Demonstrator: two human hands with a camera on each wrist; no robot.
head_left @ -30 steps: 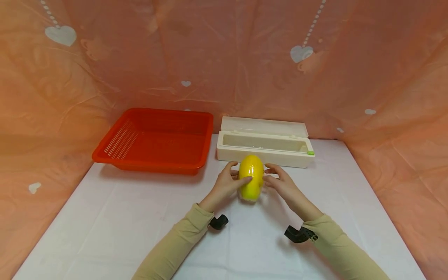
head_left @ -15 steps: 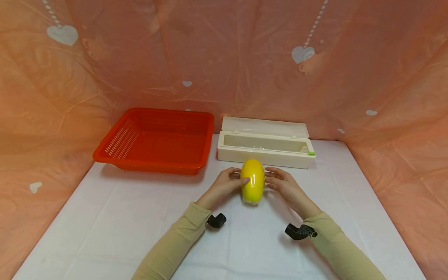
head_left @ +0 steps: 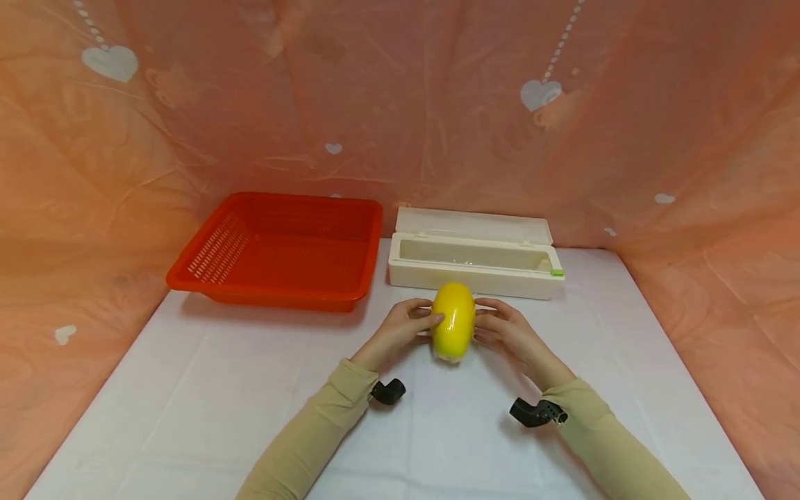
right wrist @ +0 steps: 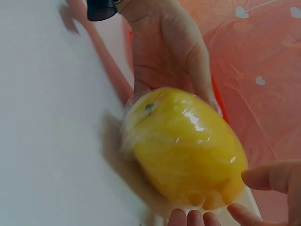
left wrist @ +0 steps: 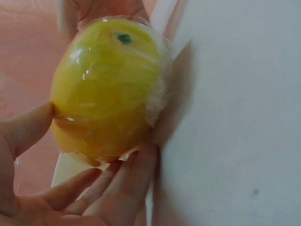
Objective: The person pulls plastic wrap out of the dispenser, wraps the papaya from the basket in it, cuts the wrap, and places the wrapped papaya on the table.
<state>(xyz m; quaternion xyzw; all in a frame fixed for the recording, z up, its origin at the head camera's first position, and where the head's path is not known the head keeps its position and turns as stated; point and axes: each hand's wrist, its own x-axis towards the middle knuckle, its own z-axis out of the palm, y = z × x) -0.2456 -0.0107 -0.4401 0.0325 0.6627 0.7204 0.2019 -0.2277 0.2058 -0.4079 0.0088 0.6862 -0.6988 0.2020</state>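
Note:
A yellow oval fruit [head_left: 453, 321], wrapped in clear cling film, is held a little above the white table. My left hand [head_left: 400, 328] grips its left side, thumb on the top face and fingers curled beneath. In the left wrist view a small dark green mark shows on the fruit [left wrist: 108, 84], and film bunches along one edge. My right hand [head_left: 509, 337] is at the right side of the fruit. Its thumb and fingertips lie close against the film in the right wrist view; how firmly they touch I cannot tell.
Behind the fruit stands a long white cling film box [head_left: 475, 276] with its lid up and a green slider at the right end. A red plastic basket [head_left: 278, 297] is at the back left. Pink patterned sheeting [head_left: 437, 104] surrounds the white table [head_left: 312, 389].
The fruit has moved slightly to the right and nearer, still in my left hand. My right fingers stay beside it, shifting only a little.

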